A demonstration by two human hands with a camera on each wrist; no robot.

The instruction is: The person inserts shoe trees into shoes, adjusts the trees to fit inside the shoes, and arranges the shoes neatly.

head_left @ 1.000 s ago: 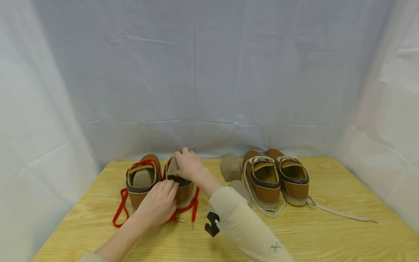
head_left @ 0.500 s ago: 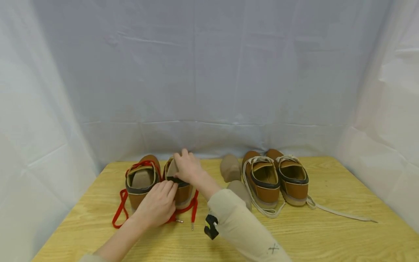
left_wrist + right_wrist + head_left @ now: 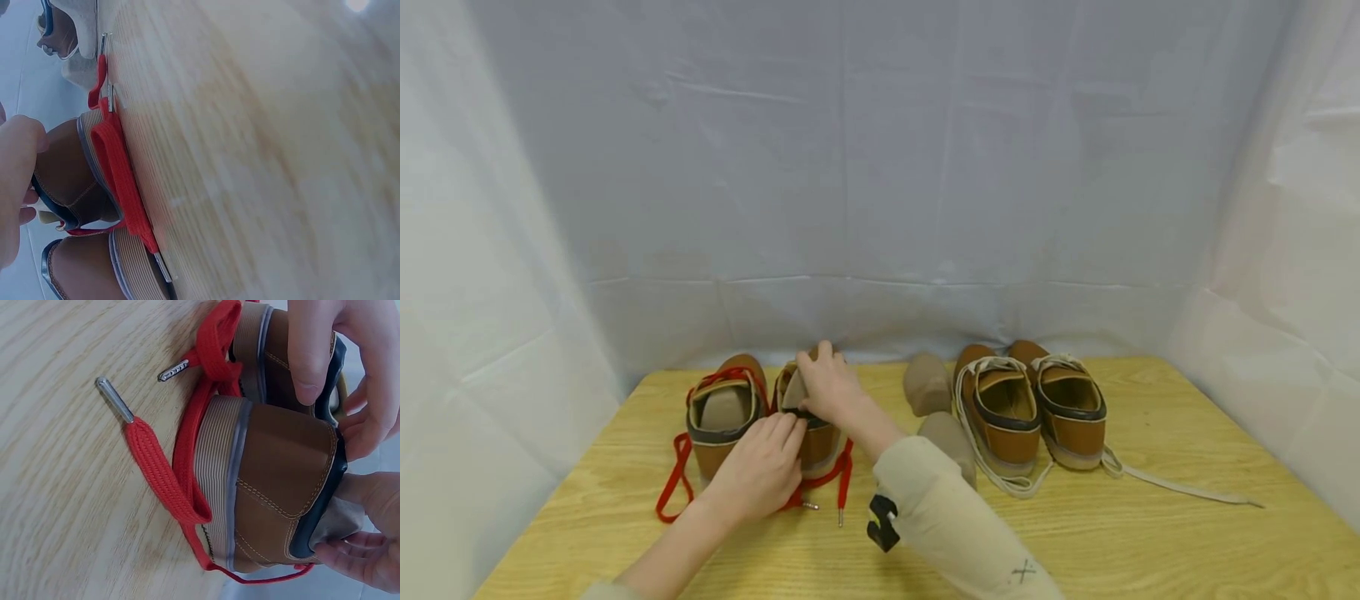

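- Head view: my left hand (image 3: 760, 475) cups the heel of the right-hand red-laced shoe (image 3: 816, 433), fingers curled onto its dark collar. My right hand (image 3: 827, 385) pinches the grey-beige insert (image 3: 795, 385) standing in that shoe's opening. The shoe sits at the table's (image 3: 1150, 533) left rear. I count four brown shoes: two with red laces (image 3: 673, 479), two with cream laces (image 3: 1180, 487). Four inserts too: one seated in the other red-laced shoe (image 3: 726, 408), one in my pinch, two loose ones (image 3: 928, 383) on the table.
- Left wrist view: little of my fingers shows; striped sole, red lace along it.
- Right wrist view: the leather heel (image 3: 284, 481) looks stiff, so I judge it the firm place to hold. The insert (image 3: 340, 519) looks light and bendable, best fed in by its edge; laces are limp.
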